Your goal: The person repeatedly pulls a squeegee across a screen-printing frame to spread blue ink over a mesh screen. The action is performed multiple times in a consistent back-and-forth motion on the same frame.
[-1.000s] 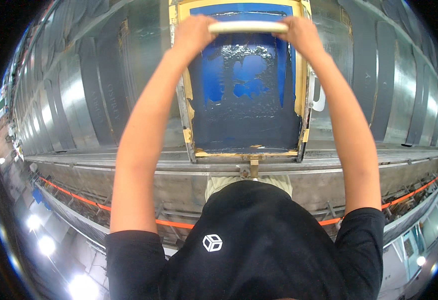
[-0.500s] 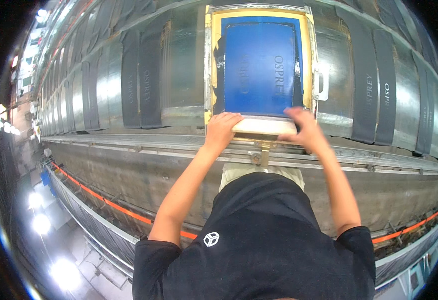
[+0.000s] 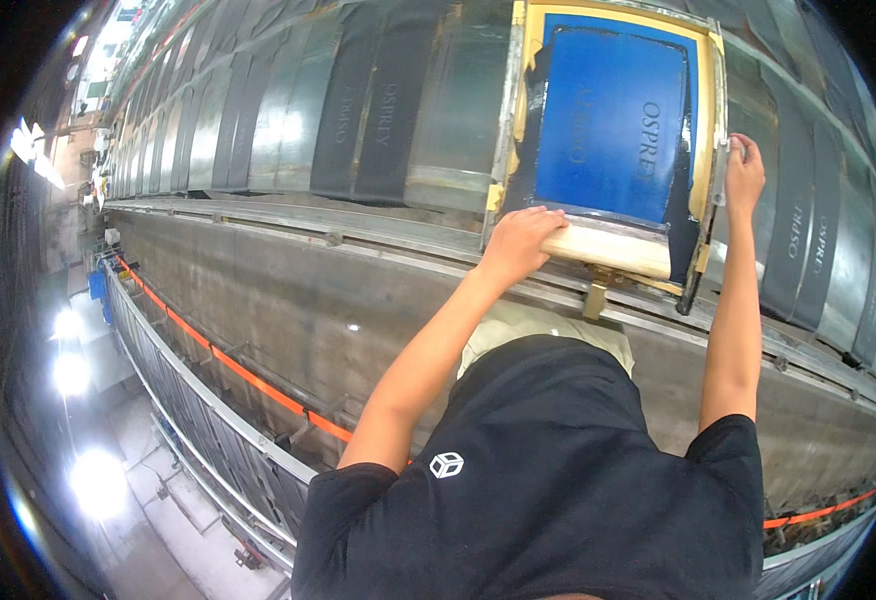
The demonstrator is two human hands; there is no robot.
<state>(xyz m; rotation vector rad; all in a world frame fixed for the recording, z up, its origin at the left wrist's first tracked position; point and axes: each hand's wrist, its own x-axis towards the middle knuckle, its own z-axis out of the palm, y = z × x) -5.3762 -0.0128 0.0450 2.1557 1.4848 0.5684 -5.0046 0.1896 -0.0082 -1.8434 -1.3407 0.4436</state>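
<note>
A screen-printing frame with a yellow border and a blue mesh panel lies over the long table. Across its near end rests a squeegee with a pale wooden grip. My left hand is closed over the left end of that wood, its fingers on top. At the frame's right side, my right hand is closed on the side handle, most of which the fingers hide. Dark ink shows along the mesh's near right corner.
Dark grey printed fabric strips lie in pairs along the shiny table to both sides. A metal rail runs along its near edge, with a bracket under the frame. Nearer, an orange strip follows a metal barrier.
My right hand has left the squeegee's right end and moved up to the frame's side handle. My left hand stays on the wood. The view has turned, so the frame appears farther right and tilted.
</note>
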